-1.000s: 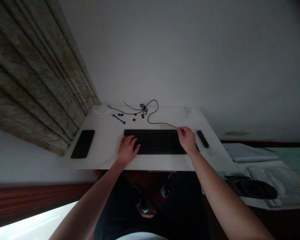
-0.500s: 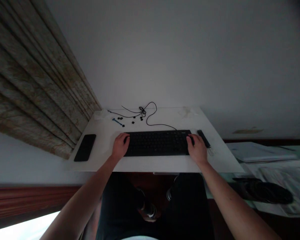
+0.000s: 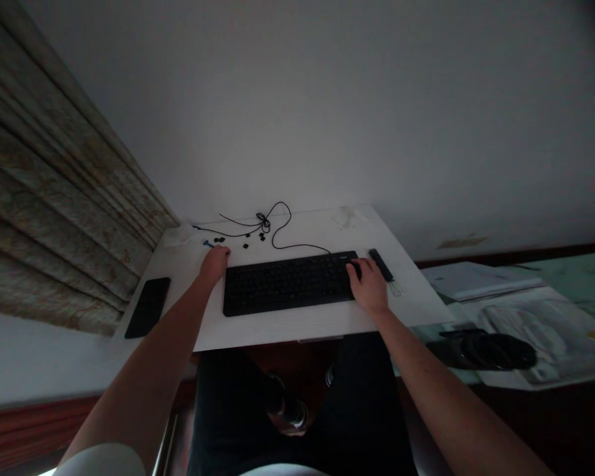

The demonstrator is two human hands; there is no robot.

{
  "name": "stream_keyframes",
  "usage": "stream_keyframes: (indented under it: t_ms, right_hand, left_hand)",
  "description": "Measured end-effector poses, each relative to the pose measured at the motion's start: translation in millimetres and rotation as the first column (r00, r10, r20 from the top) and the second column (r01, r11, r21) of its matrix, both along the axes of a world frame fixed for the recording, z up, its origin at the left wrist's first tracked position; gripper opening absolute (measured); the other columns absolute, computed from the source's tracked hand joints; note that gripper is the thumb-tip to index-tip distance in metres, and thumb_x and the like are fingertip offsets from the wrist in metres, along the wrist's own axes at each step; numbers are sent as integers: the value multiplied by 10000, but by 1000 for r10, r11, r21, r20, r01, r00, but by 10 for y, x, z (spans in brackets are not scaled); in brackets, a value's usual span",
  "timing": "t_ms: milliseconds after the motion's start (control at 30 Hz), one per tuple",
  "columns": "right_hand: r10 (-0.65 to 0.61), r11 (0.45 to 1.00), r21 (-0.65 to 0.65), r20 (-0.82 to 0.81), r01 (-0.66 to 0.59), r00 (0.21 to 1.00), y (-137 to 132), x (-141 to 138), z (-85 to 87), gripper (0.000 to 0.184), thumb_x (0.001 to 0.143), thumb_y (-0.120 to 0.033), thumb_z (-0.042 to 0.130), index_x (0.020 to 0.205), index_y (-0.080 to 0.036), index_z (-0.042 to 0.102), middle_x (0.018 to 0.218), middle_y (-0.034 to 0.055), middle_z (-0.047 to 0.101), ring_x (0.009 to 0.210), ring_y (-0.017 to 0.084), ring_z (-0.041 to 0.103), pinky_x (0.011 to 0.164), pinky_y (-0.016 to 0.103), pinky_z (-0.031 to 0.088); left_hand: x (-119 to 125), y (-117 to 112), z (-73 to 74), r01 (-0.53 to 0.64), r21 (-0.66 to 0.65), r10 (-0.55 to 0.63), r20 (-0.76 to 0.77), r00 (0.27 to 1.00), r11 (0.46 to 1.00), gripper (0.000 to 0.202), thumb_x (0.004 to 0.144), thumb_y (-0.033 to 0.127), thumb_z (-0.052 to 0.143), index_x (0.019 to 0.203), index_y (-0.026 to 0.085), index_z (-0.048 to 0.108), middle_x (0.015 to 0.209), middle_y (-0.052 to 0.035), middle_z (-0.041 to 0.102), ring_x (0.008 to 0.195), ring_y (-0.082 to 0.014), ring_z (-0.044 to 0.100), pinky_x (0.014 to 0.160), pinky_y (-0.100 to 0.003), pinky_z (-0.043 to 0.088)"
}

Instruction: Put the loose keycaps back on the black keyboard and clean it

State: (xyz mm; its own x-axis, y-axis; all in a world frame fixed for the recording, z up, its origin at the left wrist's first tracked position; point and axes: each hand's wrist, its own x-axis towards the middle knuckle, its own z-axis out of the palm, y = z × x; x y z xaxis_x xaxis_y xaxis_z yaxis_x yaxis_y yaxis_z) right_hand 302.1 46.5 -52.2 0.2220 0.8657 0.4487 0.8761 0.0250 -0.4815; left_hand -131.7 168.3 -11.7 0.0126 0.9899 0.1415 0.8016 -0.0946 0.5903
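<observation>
A black wired keyboard (image 3: 287, 283) lies on the white table, slightly slanted. Over its right end is my right hand (image 3: 371, 287), thumb on the keys and fingers curled at the edge, gripping it. My left hand (image 3: 214, 266) is off the keyboard, beyond its far left corner. Its fingers are bent over the near end of a small blue tool (image 3: 208, 244), whose far end sticks out; the fingertips are mostly hidden. Several small black keycaps (image 3: 246, 246) are scattered behind the keyboard, a few just past my left hand.
The keyboard's black cable (image 3: 264, 222) loops at the back by the wall. A black phone (image 3: 147, 307) lies at left. Right of the keyboard is a dark narrow object (image 3: 381, 264) with thin wires. Papers (image 3: 480, 281) sit on a lower surface at right, and a curtain (image 3: 69, 165) hangs at left.
My left hand has let go of the keyboard's left end and moved forward to the blue tool. The keyboard is turned slightly; my right hand stays on it. The view has shifted right.
</observation>
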Motion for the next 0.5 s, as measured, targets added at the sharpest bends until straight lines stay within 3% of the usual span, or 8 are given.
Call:
stream_keyframes:
  t_ms: [100, 167, 200, 233, 300, 433, 500]
  right_hand:
    - [-3, 1000, 3, -5, 3, 1000, 3, -2, 0, 525, 996, -549, 369, 1140, -153, 681, 1170, 182, 662, 1131, 318, 594, 1016, 467, 464]
    - [-2, 1000, 1, -11, 2, 1000, 3, -1, 0, 521, 995, -546, 370, 1138, -154, 683, 1168, 182, 663, 1129, 318, 594, 1014, 468, 464]
    - [1, 1000, 0, -15, -1, 1000, 3, 0, 0, 519, 996, -543, 370, 1137, -154, 683, 1166, 183, 663, 1127, 319, 594, 1014, 470, 463]
    - [6, 1000, 0, -17, -6, 1000, 3, 1, 0, 517, 996, -541, 371, 1136, -154, 683, 1163, 185, 663, 1123, 320, 594, 1014, 472, 461]
    - [11, 1000, 3, -20, -11, 1000, 2, -1, 1, 513, 995, -537, 374, 1133, -152, 683, 1157, 187, 663, 1116, 320, 594, 1011, 475, 461]
    - [10, 999, 33, -26, -9, 1000, -9, -19, 3, 503, 994, -539, 378, 1112, -158, 684, 1130, 178, 665, 1096, 314, 600, 992, 468, 470]
    - [13, 999, 50, -37, -11, 999, -20, -24, 9, 494, 994, -534, 382, 1100, -157, 684, 1117, 175, 664, 1089, 309, 599, 990, 465, 470]
  left_hand:
    - [80, -50, 5, -42, 25, 40, 72, 997, 999, 125, 821, 152, 560, 825, 175, 682, 942, -111, 709, 1032, -271, 644, 1017, -451, 454]
    - [207, -128, 19, -136, 20, 121, 338, 933, 991, 150, 853, 194, 567, 927, 159, 692, 964, -109, 716, 998, -249, 657, 989, -446, 491]
    - [292, -189, 33, -192, -13, 167, 547, 820, 981, 166, 863, 217, 580, 968, 152, 690, 959, -106, 718, 968, -235, 667, 967, -441, 515]
    - [386, -270, 53, -207, -59, 184, 728, 660, 976, 183, 868, 238, 600, 1002, 149, 687, 959, -102, 721, 944, -220, 675, 954, -435, 532]
    - [587, -483, 112, -118, -114, 150, 917, 369, 986, 200, 871, 257, 647, 1042, 160, 687, 1005, -104, 730, 949, -195, 688, 970, -412, 541]
    - [936, -996, 277, 37, -154, 153, 987, 46, 987, 201, 846, 231, 730, 1035, 170, 699, 1062, -84, 739, 942, -145, 698, 996, -336, 532]
    - [1051, -1201, 353, 85, -184, 189, 980, -64, 979, 194, 825, 198, 756, 1008, 154, 706, 1027, -81, 747, 912, -132, 706, 980, -306, 536]
